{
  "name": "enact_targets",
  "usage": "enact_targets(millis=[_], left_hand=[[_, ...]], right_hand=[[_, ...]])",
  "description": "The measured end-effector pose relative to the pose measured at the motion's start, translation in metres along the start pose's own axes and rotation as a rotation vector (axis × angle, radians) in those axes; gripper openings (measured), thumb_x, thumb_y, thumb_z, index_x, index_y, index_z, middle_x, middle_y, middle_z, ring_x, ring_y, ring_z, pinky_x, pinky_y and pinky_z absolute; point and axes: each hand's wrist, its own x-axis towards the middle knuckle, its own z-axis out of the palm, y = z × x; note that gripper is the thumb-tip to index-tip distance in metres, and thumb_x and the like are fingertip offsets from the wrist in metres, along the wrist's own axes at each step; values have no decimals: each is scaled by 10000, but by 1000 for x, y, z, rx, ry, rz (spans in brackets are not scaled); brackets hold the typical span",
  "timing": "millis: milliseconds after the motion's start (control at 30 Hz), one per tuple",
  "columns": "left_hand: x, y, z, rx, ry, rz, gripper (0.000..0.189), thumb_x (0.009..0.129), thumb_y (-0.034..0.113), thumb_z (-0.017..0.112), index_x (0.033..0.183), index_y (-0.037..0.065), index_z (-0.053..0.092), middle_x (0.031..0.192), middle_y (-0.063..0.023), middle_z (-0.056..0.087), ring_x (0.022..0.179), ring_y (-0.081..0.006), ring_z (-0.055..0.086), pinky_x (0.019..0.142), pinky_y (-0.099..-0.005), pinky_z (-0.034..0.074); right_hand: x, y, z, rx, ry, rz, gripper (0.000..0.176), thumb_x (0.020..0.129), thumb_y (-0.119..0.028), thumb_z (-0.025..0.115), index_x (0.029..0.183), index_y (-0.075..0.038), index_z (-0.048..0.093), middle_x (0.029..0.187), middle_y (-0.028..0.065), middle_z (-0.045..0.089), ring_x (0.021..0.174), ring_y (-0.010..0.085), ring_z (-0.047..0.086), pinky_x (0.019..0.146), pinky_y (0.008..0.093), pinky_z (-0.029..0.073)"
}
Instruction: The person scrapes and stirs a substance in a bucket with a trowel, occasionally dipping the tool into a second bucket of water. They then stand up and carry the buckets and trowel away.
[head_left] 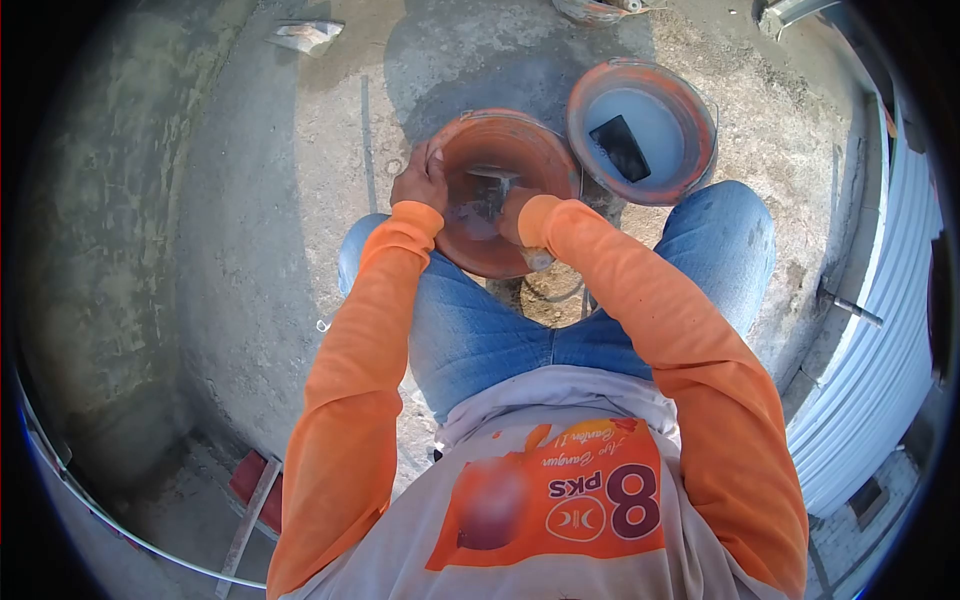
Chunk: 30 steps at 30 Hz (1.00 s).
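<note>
An orange-brown bucket is tilted between my knees, with something wet and dark inside it. My left hand grips the bucket's left rim, fingers wrapped over the edge. Inside the bucket, my right hand is closed round a tool whose pale metal part shows beyond the fingers; its shape is partly hidden. Against the first bucket, on the right, stands a second bucket holding cloudy greyish water, with a black rectangular object in it.
Rough concrete floor lies around the buckets. A torn bag or scrap is at the upper left. White corrugated sheets stand at the right, near a short pipe. A red object and a plank are lower left.
</note>
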Motion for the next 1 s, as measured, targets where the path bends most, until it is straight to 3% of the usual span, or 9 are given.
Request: enact_targets(millis=[233,333,400,500,633,767,867,933,1000], left_hand=[[-2,2,-2,29,-19,40,444,907,433,389,1241,160,494,992,-219,619,924,-411,583,804,-457,463],[-1,-3,-1,9,41,45,440,906,428,394,1229,151,508,1002,-218,616,937,-407,582,810,-452,462],[2,-11,5,-36,45,68,438,905,424,401,1226,148,512,1010,-218,615,948,-402,581,816,-446,462],[-1,-14,5,-88,45,76,435,903,415,414,1226,142,517,1021,-218,612,966,-392,580,827,-436,461],[0,-15,4,-109,31,86,440,901,411,425,1235,138,511,1033,-217,610,983,-382,579,838,-420,460],[3,-18,6,-78,38,88,432,902,404,431,1227,133,517,1034,-214,611,980,-384,580,838,-415,461],[2,-15,5,-103,57,122,420,901,392,443,1219,129,522,1034,-211,613,978,-383,581,839,-411,461],[3,-14,6,-165,44,124,409,901,379,450,1213,124,526,1033,-212,613,978,-382,582,840,-409,461],[4,-13,8,-153,51,137,409,901,380,450,1211,126,527,1033,-211,613,977,-382,582,840,-409,461]], right_hand=[[0,25,21,-58,106,-139,336,786,-227,532,1009,0,642,1071,219,604,1001,341,590,863,402,466],[-6,23,9,88,162,81,340,779,-197,532,1044,-8,630,1081,231,596,1010,334,589,871,407,465],[-15,14,3,-143,33,-12,347,778,-178,528,1068,-14,622,1091,244,587,1024,330,584,877,416,462],[-1,8,35,-55,78,22,359,795,-259,540,1069,-31,586,1000,230,616,951,384,586,843,427,462],[-3,28,28,-255,-26,-198,350,801,-241,519,1081,-44,592,1023,198,623,965,378,587,872,415,457],[7,33,18,-164,81,-113,338,770,-162,541,1071,-36,631,1115,214,589,1040,335,577,868,396,474],[12,24,21,-206,21,49,313,786,-131,518,1062,-42,636,1099,196,603,1022,326,589,854,396,483],[-1,17,24,-176,105,-52,398,787,-128,511,1171,-22,533,1001,182,634,948,335,610,788,415,504],[-10,19,22,-205,89,-90,397,784,-132,519,1165,-23,538,1001,192,631,947,338,609,799,422,499]])
